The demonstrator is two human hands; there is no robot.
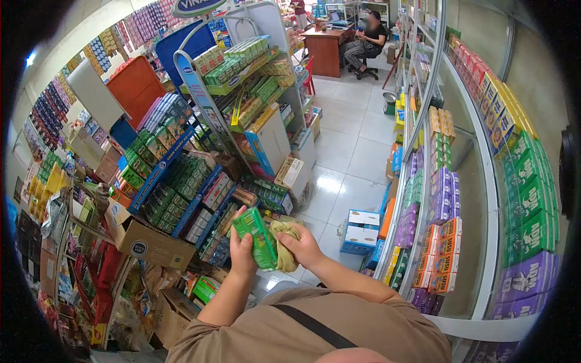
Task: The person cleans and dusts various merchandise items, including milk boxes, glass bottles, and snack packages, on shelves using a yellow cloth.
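Observation:
A green packet [255, 237], seemingly a pack of small drink cartons, is held up in front of my chest. My left hand [242, 249] grips it along its left edge, fingers closed round it. On its right side, my right hand [302, 245] is closed on a crumpled yellow-green cloth [285, 242], which touches the packet's right edge. Beyond my hands, to the left, stands a tiered blue rack [172, 181] filled with green drink cartons.
A tall display stand [206, 103] with cartons rises ahead. Glass-fronted shelves [484, 181] of stacked packs line the right. A blue-and-white box [361, 231] sits on the tiled floor [339, 163]. An open cardboard box [151, 245] is at left. A seated person [370, 39] is by a desk [327, 51].

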